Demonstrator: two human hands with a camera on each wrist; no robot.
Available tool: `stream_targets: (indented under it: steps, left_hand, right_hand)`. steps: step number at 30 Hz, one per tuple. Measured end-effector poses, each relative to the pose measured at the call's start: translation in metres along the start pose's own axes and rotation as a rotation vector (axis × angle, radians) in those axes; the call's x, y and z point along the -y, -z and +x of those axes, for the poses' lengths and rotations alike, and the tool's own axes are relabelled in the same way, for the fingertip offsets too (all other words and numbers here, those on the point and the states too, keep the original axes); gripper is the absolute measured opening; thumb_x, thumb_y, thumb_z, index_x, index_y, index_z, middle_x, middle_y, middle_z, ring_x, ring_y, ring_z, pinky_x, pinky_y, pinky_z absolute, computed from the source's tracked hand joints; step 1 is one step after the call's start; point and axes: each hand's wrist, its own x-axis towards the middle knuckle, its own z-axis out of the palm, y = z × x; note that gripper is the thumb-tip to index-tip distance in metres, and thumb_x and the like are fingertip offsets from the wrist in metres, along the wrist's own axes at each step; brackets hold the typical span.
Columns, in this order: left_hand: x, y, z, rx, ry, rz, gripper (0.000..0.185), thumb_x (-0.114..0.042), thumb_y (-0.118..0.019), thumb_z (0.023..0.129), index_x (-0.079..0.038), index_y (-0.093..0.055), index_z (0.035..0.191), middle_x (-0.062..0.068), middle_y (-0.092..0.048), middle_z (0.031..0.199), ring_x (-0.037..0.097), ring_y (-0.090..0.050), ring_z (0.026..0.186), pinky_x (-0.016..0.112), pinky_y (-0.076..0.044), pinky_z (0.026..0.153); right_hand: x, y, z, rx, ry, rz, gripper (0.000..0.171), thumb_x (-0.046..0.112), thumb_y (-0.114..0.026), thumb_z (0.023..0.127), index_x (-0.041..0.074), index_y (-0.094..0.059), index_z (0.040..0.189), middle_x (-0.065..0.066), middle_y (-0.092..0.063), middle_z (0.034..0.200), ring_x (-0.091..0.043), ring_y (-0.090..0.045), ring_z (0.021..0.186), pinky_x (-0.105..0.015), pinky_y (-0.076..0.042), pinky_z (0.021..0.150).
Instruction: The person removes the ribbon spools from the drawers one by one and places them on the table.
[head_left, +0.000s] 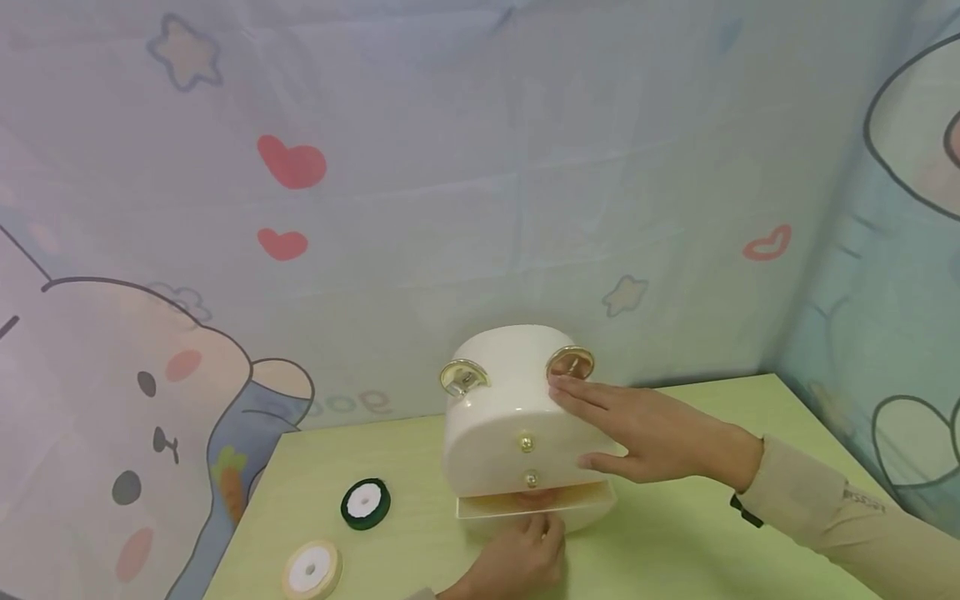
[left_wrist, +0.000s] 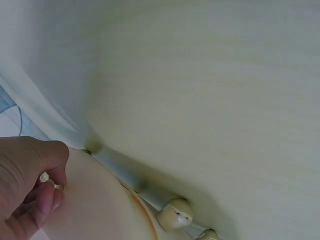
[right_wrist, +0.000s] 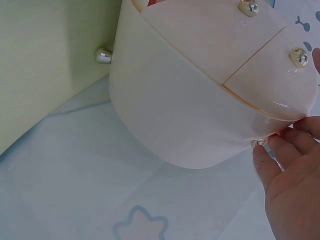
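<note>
A glossy white cabinet (head_left: 487,458) with a rounded top stands on the table, with two gold knobs on its front and two gold-rimmed rings on top. Its bottom drawer (head_left: 588,518) is pulled partway out. At that drawer's front is my left hand (head_left: 517,557); in the left wrist view its thumb and fingers pinch a small knob (left_wrist: 44,177). My right hand (head_left: 648,433) rests on the cabinet's upper right side, fingers extended, fingertips right at the right-hand ring (head_left: 572,364). The right wrist view shows the fingers (right_wrist: 285,150) against the cabinet's curved top.
Left of the cabinet lie a dark green ribbon spool (head_left: 365,503) and, nearer me, a cream ribbon spool (head_left: 312,571). The pale green table (head_left: 408,454) meets a printed cloth backdrop (head_left: 420,250) close behind the cabinet. Small metallic feet (left_wrist: 176,214) show on the cabinet's underside.
</note>
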Motion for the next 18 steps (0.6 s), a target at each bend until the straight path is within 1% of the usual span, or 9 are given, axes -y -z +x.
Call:
stream_targets:
  steps: [2, 4, 5, 7, 9, 11, 13, 16, 18]
  left_hand:
    - [-0.003, 0.004, -0.001, -0.013, 0.008, -0.041, 0.053, 0.001, -0.029, 0.100, -0.011, -0.078, 0.086, 0.004, -0.066, 0.095, 0.010, -0.058, 0.073, 0.018, -0.050, 0.059]
    - [-0.006, 0.008, -0.003, -0.017, 0.026, -0.103, 0.047, -0.018, -0.037, 0.106, -0.012, -0.077, 0.083, 0.004, -0.066, 0.095, 0.010, -0.059, 0.073, 0.019, -0.051, 0.060]
    - [-0.007, 0.011, -0.004, -0.015, 0.038, -0.138, 0.045, -0.027, -0.041, 0.107, -0.013, -0.076, 0.083, 0.004, -0.066, 0.095, 0.010, -0.059, 0.073, 0.019, -0.052, 0.061]
    - [-0.010, 0.015, -0.006, -0.004, 0.066, -0.206, 0.049, -0.046, -0.045, 0.107, -0.013, -0.074, 0.085, 0.002, -0.066, 0.095, 0.009, -0.061, 0.074, 0.019, -0.053, 0.063]
    - [-0.012, 0.018, -0.008, 0.004, 0.091, -0.244, 0.056, -0.059, -0.044, 0.106, -0.014, -0.072, 0.088, 0.000, -0.065, 0.095, 0.009, -0.062, 0.075, 0.018, -0.054, 0.066]
    - [-0.014, 0.021, -0.009, 0.005, 0.099, -0.254, 0.052, -0.058, -0.046, 0.106, -0.015, -0.071, 0.089, -0.002, -0.064, 0.094, 0.007, -0.063, 0.076, 0.017, -0.055, 0.069]
    - [-0.016, 0.023, -0.009, -0.005, 0.117, -0.259, 0.047, -0.057, -0.052, 0.103, -0.015, -0.070, 0.091, -0.004, -0.064, 0.092, 0.006, -0.063, 0.076, 0.016, -0.054, 0.069]
    - [-0.021, 0.024, -0.008, -0.024, 0.122, -0.226, 0.036, -0.053, -0.066, 0.093, -0.016, -0.068, 0.091, -0.005, -0.064, 0.089, 0.004, -0.061, 0.074, 0.014, -0.051, 0.065]
    - [-0.025, 0.026, -0.008, -0.023, 0.104, -0.176, 0.033, -0.050, -0.071, 0.086, -0.017, -0.067, 0.091, -0.006, -0.063, 0.090, 0.003, -0.061, 0.075, 0.014, -0.049, 0.063]
  right_hand:
    - [0.000, 0.000, 0.000, -0.001, 0.001, -0.003, 0.078, 0.047, -0.066, 0.101, 0.005, -0.038, 0.161, -0.012, -0.043, 0.167, -0.027, -0.052, 0.148, -0.040, -0.056, 0.106]
    - [0.000, 0.000, -0.001, -0.004, 0.001, -0.002, 0.078, 0.047, -0.066, 0.101, 0.005, -0.038, 0.161, -0.012, -0.043, 0.167, -0.027, -0.052, 0.148, -0.040, -0.056, 0.106]
    - [0.000, -0.001, -0.001, -0.006, 0.002, -0.001, 0.078, 0.047, -0.066, 0.101, 0.005, -0.038, 0.161, -0.012, -0.043, 0.167, -0.027, -0.052, 0.148, -0.040, -0.056, 0.107]
    - [0.000, -0.001, 0.000, -0.008, 0.005, 0.003, 0.078, 0.047, -0.066, 0.101, 0.006, -0.038, 0.161, -0.011, -0.043, 0.167, -0.027, -0.052, 0.148, -0.040, -0.056, 0.107]
    - [-0.001, -0.001, 0.000, -0.009, 0.005, 0.006, 0.078, 0.047, -0.066, 0.101, 0.006, -0.038, 0.162, -0.011, -0.043, 0.167, -0.026, -0.052, 0.148, -0.040, -0.056, 0.106]
    - [-0.001, -0.001, 0.000, -0.010, 0.006, 0.006, 0.078, 0.047, -0.066, 0.101, 0.006, -0.038, 0.162, -0.010, -0.043, 0.167, -0.026, -0.052, 0.148, -0.039, -0.056, 0.105]
    - [-0.001, -0.001, 0.000, -0.009, 0.004, 0.004, 0.078, 0.047, -0.066, 0.101, 0.007, -0.038, 0.162, -0.010, -0.043, 0.167, -0.026, -0.053, 0.147, -0.039, -0.056, 0.105]
    - [-0.002, -0.001, 0.000, -0.009, -0.002, -0.001, 0.078, 0.047, -0.066, 0.101, 0.008, -0.038, 0.162, -0.009, -0.043, 0.167, -0.025, -0.053, 0.147, -0.038, -0.056, 0.104]
    - [-0.002, -0.001, 0.000, -0.005, -0.007, 0.003, 0.079, 0.047, -0.067, 0.101, 0.008, -0.038, 0.162, -0.008, -0.043, 0.168, -0.024, -0.052, 0.148, -0.037, -0.056, 0.104]
